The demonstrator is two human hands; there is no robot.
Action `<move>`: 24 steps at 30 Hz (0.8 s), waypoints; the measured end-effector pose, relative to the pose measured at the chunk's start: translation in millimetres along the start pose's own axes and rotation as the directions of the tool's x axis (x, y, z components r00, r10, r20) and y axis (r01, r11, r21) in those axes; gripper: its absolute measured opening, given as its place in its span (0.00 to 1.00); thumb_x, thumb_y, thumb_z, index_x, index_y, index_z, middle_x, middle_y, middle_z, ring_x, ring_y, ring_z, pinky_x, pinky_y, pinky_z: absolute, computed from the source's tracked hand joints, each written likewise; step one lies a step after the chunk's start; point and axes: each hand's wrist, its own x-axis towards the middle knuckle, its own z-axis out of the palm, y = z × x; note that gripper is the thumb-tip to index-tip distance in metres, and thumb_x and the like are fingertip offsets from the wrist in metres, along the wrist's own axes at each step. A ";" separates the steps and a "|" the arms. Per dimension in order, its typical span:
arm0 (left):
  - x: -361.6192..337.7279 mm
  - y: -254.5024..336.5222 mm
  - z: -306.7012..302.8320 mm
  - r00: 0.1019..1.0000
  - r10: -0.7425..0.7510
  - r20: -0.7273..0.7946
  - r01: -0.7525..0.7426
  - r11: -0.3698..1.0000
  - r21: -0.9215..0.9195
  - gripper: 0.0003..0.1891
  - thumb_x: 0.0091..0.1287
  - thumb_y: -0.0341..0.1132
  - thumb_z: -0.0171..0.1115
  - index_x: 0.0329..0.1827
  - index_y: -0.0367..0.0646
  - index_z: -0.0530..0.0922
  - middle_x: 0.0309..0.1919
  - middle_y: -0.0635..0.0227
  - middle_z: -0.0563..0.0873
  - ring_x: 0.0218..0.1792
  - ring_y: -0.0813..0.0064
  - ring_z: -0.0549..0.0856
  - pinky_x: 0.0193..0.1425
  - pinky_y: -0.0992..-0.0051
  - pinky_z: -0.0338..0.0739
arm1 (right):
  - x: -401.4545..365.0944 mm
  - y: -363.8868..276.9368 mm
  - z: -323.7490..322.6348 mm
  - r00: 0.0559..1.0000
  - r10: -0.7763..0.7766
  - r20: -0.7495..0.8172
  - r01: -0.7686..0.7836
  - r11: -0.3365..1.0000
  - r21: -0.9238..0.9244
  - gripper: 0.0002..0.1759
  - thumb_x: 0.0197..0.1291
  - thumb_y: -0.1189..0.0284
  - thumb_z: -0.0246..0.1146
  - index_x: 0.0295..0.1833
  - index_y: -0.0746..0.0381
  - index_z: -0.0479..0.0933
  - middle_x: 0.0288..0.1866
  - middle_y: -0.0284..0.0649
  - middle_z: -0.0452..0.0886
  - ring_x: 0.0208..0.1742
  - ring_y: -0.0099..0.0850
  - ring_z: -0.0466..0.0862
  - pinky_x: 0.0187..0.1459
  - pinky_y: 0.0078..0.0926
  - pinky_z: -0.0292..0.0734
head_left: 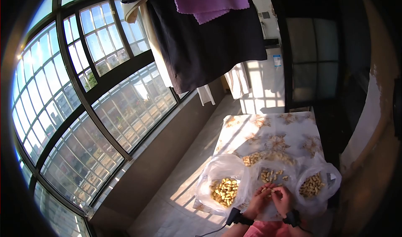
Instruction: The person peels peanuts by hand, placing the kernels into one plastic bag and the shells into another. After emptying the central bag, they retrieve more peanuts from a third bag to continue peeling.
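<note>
My left hand [257, 203] and my right hand [283, 201] are close together at the near edge of the table, over a middle plastic bag [256, 175]. A few pale peanuts [266, 190] show between the fingers of my left hand. My right hand has its fingertips pinched against them; what exactly it grips is too small to make out. Loose peanuts [272, 176] lie just beyond the fingers. To the left stands an open plastic bag [204, 175] with many unshelled peanuts [225, 191]. Another open bag [333, 181] on the right also holds peanuts [311, 185].
A table with a flowered cloth [268, 130] carries the bags, and more peanuts [252, 158] lie behind them. Dark clothing [205, 44] and a purple cloth [211, 0] hang overhead. Barred windows [130, 107] run along the left. A white appliance [268, 84] stands beyond the table.
</note>
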 end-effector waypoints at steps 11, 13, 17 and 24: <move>8.7 2.6 -9.7 0.999 -0.053 0.001 0.053 0.998 -0.023 0.24 0.83 0.44 0.42 0.72 0.38 0.70 0.69 0.58 0.80 0.69 0.60 0.78 0.73 0.62 0.73 | 1.0 -2.0 -1.4 1.000 0.007 0.024 -0.008 0.998 0.059 0.09 0.61 0.78 0.68 0.47 0.62 0.80 0.40 0.41 0.85 0.37 0.33 0.87 0.39 0.27 0.80; 9.2 4.6 -7.2 0.998 -0.050 -0.024 0.050 0.999 0.015 0.24 0.83 0.45 0.42 0.69 0.37 0.72 0.67 0.57 0.81 0.67 0.60 0.80 0.72 0.61 0.74 | 1.2 -0.3 -1.4 0.999 0.022 0.034 -0.023 0.999 0.042 0.09 0.63 0.78 0.68 0.48 0.63 0.80 0.41 0.42 0.85 0.38 0.35 0.88 0.39 0.28 0.81; 5.1 8.4 -5.5 0.998 -0.054 0.043 0.057 0.996 -0.074 0.20 0.83 0.41 0.42 0.67 0.40 0.73 0.65 0.59 0.83 0.62 0.63 0.83 0.67 0.65 0.78 | 0.5 1.5 -2.0 0.999 0.022 0.035 -0.023 1.000 0.018 0.09 0.63 0.78 0.67 0.49 0.63 0.80 0.42 0.42 0.85 0.38 0.35 0.88 0.39 0.29 0.81; 4.6 8.0 -7.4 0.998 -0.051 0.046 0.054 0.997 -0.062 0.24 0.82 0.44 0.39 0.69 0.37 0.73 0.66 0.55 0.82 0.66 0.60 0.80 0.69 0.64 0.76 | 4.0 -6.2 -3.7 0.999 0.014 0.045 -0.016 0.999 0.033 0.10 0.64 0.78 0.67 0.50 0.62 0.79 0.42 0.45 0.84 0.40 0.39 0.88 0.39 0.30 0.83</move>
